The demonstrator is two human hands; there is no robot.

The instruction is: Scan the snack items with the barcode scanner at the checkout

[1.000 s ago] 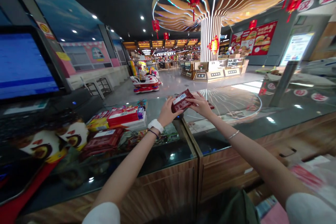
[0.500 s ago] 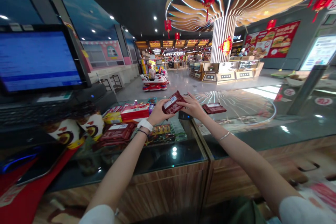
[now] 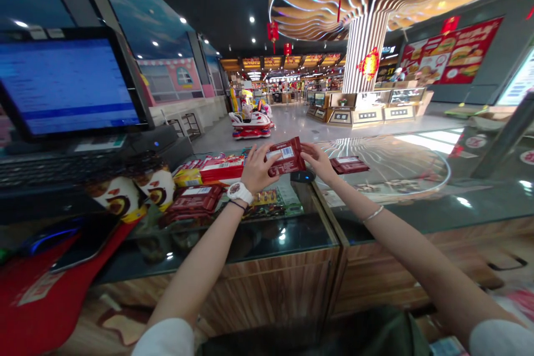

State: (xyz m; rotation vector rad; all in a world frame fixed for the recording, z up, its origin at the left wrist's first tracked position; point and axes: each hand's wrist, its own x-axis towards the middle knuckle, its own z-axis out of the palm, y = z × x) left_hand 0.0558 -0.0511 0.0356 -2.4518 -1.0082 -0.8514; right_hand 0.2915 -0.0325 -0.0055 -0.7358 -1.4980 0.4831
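Above the glass counter, a dark red snack packet [image 3: 292, 157] with a white barcode label is held between both hands. My left hand [image 3: 258, 168] closes on its left side, fingers across the label edge. My right hand [image 3: 319, 161] pinches its right edge between thumb and fingers. Just right of my right hand, a similar flat packet [image 3: 349, 164] lies on the glass. To the left of my left wrist sits a stack of the same dark red packets [image 3: 196, 200]. Beneath the held packet is a small black device [image 3: 302, 177] with a blue light.
A monitor [image 3: 75, 83] and keyboard [image 3: 45, 171] stand at the left. Two printed cups [image 3: 155, 186], a phone [image 3: 85, 242] and a red cloth-like item [image 3: 50, 311] are nearer. Red boxes [image 3: 221, 168] lie behind the packet stack. A metal-edged seam [image 3: 329, 219] divides the counter.
The packet has turned from tilted to nearly level, its label now facing me more squarely. My left hand has shifted its hold on it. The camera view has swung slightly left.
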